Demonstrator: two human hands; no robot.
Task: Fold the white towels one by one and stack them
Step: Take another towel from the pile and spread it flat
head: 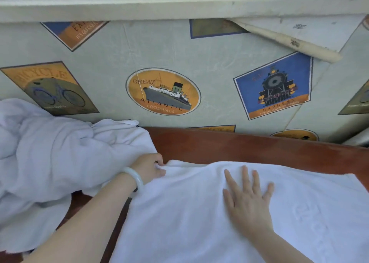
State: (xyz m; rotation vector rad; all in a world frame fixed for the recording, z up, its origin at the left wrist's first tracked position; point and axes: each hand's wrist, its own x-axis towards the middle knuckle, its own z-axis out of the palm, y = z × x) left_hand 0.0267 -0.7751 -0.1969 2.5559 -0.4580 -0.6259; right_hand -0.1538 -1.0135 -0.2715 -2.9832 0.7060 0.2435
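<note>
Terry like this white towel (179,219) looks soft, light and floppy, so I'd grab it by the corners. It's spread on the table (249,149). The left hand (148,168) pinches its far-left corner and the right hand (247,199) presses flat, fingers spread. The unfolded pile (50,153) sits just beside.

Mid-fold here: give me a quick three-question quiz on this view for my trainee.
1. True or false: the right hand lies flat on the spread towel.
2. Which hand pinches the spread towel's corner? A) left hand B) right hand C) neither
3. Fill in: the crumpled pile lies to the ___ of the spread towel.
Key: 1 true; 2 A; 3 left.
</note>
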